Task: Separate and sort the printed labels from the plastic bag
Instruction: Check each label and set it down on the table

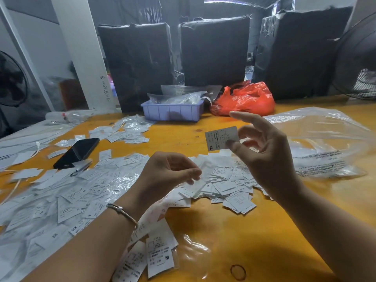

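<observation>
Much of the small print on the labels is too fine or too blurred to read, and the heap at the far left smears out of focus; only the size letters come through, an XL here, an M there, several S marks; the left hand [173, 169] curls over so that its palm side is hidden, and I cannot tell whether its fingertips pinch one of the slips beneath them or nothing at all; the right hand [262, 151] is raised above the wooden table [234, 226], thumb and a bent finger pinching the XL label [220, 138] by its right edge, so the slip sticks out to the left of the grip, printed side towards the person, with the forefinger held straight up clear of it; below both hands lies the loose pile of labels [223, 186], too many to count, spreading left over crumpled clear film; one large clear plastic bag [325, 139] lies flat just right of the raised hand; one black phone [78, 152] rests among the slips at left; one lilac tray [173, 111] and one red plastic bag [246, 99] stand side by side at the back; three black wrapped bales [213, 49] rise behind them; one rubber band [238, 272] lies near the front edge; a bangle [124, 213] circles the left wrist.
</observation>
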Demonstrator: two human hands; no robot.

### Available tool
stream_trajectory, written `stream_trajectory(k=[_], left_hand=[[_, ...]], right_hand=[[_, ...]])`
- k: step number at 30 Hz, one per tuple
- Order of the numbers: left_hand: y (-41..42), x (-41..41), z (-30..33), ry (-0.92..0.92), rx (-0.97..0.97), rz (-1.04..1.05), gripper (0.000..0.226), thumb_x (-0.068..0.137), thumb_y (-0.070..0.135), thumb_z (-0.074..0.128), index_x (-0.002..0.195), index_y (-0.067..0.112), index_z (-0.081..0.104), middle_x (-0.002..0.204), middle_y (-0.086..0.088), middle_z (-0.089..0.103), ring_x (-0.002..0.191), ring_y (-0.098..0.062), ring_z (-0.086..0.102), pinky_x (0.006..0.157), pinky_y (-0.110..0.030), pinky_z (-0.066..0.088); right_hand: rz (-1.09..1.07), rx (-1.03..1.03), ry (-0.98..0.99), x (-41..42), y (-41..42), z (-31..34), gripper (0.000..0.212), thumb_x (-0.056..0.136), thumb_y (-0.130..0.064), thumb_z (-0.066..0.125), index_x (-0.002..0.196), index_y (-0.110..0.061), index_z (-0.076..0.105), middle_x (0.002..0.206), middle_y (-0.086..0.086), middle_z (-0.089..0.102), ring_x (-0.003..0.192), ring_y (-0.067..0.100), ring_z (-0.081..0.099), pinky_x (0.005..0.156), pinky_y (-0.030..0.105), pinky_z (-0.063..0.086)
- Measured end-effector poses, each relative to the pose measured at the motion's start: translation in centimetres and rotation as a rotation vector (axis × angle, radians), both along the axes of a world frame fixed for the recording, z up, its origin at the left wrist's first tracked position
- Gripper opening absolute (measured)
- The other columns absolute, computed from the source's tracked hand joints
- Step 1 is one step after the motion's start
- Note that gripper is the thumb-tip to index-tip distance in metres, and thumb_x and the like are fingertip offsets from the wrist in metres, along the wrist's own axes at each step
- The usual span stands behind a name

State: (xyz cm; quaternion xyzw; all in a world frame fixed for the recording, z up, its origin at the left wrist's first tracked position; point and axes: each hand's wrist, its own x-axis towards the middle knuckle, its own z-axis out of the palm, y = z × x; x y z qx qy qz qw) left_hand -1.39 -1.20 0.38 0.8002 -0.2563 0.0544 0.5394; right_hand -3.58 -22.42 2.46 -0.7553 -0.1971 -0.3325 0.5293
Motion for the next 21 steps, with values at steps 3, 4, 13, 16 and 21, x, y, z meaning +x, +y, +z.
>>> stream_trajectory(k=[3, 4, 13, 16, 21], left_hand=[[0.06, -0.09, 0.08, -0.045, -0.011, 0.003, 0.022, 0.069, 0.024, 0.078, 0.081, 0.007, 0.076, 0.073, -0.007, 0.075, 0.065, -0.023, 0.071, 0.064, -0.024, 0.058], [0.09, -0.08, 0.09, -0.06, -0.009, 0.004, 0.021, 0.069, 0.024, 0.079, 0.081, 0.007, 0.076, 0.073, -0.006, 0.075, 0.065, -0.022, 0.071, 0.064, -0.024, 0.058], [0.1, -0.23, 0.3, -0.144, -0.015, 0.004, 0.023, 0.067, 0.028, 0.079, 0.08, 0.009, 0.075, 0.074, -0.003, 0.074, 0.068, -0.018, 0.071, 0.067, -0.024, 0.059], [0.01, -0.3, 0.34, -0.151, -0.021, 0.002, 0.023, 0.066, 0.027, 0.079, 0.079, 0.008, 0.074, 0.074, -0.004, 0.074, 0.068, -0.019, 0.071, 0.068, -0.026, 0.059], [-0.02, -0.31, 0.36, -0.152, -0.039, -0.002, 0.024, 0.066, 0.025, 0.079, 0.079, 0.006, 0.074, 0.075, -0.005, 0.075, 0.069, -0.02, 0.071, 0.07, -0.027, 0.06]], right_hand=[[-0.005, -0.042, -0.047, -0.28, 0.14, 0.14, 0.046, 0.079, -0.002, 0.071, 0.122, -0.013, 0.059, 0.09, -0.005, 0.07, 0.085, 0.006, 0.064, 0.066, 0.018, 0.054], [-0.011, -0.057, -0.061, -0.37, 0.13, 0.17, 0.045, 0.079, -0.001, 0.072, 0.121, -0.012, 0.059, 0.091, -0.004, 0.07, 0.084, 0.005, 0.064, 0.066, 0.019, 0.055], [0.008, -0.102, -0.122, -0.51, 0.14, 0.35, 0.043, 0.078, -0.003, 0.074, 0.117, -0.012, 0.06, 0.094, -0.001, 0.071, 0.085, 0.006, 0.064, 0.065, 0.022, 0.056], [0.028, -0.119, -0.113, -0.38, 0.21, 0.2, 0.042, 0.079, -0.008, 0.075, 0.118, -0.012, 0.06, 0.094, -0.004, 0.071, 0.086, 0.004, 0.064, 0.065, 0.015, 0.053], [0.025, -0.166, -0.095, -0.01, 0.15, -0.02, 0.039, 0.079, -0.011, 0.076, 0.114, -0.018, 0.062, 0.09, -0.014, 0.067, 0.085, 0.0, 0.064, 0.066, 0.012, 0.052]])
